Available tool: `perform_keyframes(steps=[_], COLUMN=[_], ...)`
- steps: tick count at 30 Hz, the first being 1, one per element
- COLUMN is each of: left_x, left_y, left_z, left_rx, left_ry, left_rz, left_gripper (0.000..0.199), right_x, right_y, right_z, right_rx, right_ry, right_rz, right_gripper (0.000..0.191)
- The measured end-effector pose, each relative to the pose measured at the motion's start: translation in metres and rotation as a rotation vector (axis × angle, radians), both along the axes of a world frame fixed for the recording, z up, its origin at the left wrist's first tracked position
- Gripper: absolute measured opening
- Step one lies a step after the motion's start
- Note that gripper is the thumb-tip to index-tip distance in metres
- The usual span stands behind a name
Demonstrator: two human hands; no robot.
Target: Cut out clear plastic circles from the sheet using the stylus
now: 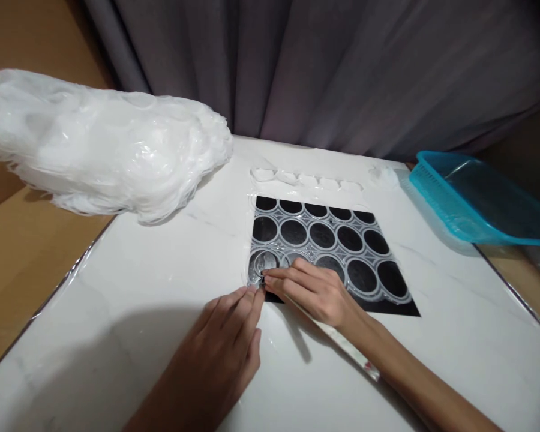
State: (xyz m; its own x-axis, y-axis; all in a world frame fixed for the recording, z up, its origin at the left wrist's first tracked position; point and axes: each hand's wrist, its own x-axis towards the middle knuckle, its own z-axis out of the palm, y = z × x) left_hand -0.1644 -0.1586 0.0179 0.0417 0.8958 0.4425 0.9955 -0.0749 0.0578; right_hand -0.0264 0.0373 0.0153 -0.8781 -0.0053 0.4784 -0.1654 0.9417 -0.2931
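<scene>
White table (pixel 171 264) spreads beneath our fingers, with a plastic pile (pixel 117 144) beyond them to the left. Our left hand (pixel 220 348) presses with fingers together, thumb apart, at the near-left corner of the clear ringed sheet (pixel 323 236). Past our fingertips lies one detached scalloped strip (pixel 292 180); three rows of rings still look joined, so much seems left. Glossy, with pale outlines, the sheet lies flat over black backing (pixel 414 309). Our right hand (pixel 317 294) closes its fingers around a slim pale stick (pixel 342 345). Beyond, rightward, sits a blue basket (pixel 459 204).
</scene>
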Motion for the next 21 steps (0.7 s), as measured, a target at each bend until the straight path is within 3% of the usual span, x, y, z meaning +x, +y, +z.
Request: perform_keyframes(steps=[8, 14, 17, 21], left_x=[0.0, 0.001, 0.0, -0.006], left_y=[-0.001, -0.001, -0.002, -0.006], left_z=[-0.001, -0.002, -0.002, -0.001], left_rx=[-0.009, -0.024, -0.031, -0.094], left_ry=[-0.022, -0.04, -0.062, -0.154], left_rz=[-0.01, -0.008, -0.011, -0.037], left_gripper=[0.039, 0.042, 0.043, 0.046], right_x=[-0.001, -0.004, -0.004, 0.002], right_y=[0.001, 0.001, -0.001, 0.002], right_z=[-0.002, 0.0, 0.007, 0.015], right_rx=[0.039, -0.075, -0.411, -1.015], right_ry=[-0.003, 0.016, 0.022, -0.025], right_rz=[-0.027, -0.031, 0.018, -0.107], right_gripper=[0.014, 0.014, 0.01, 0.004])
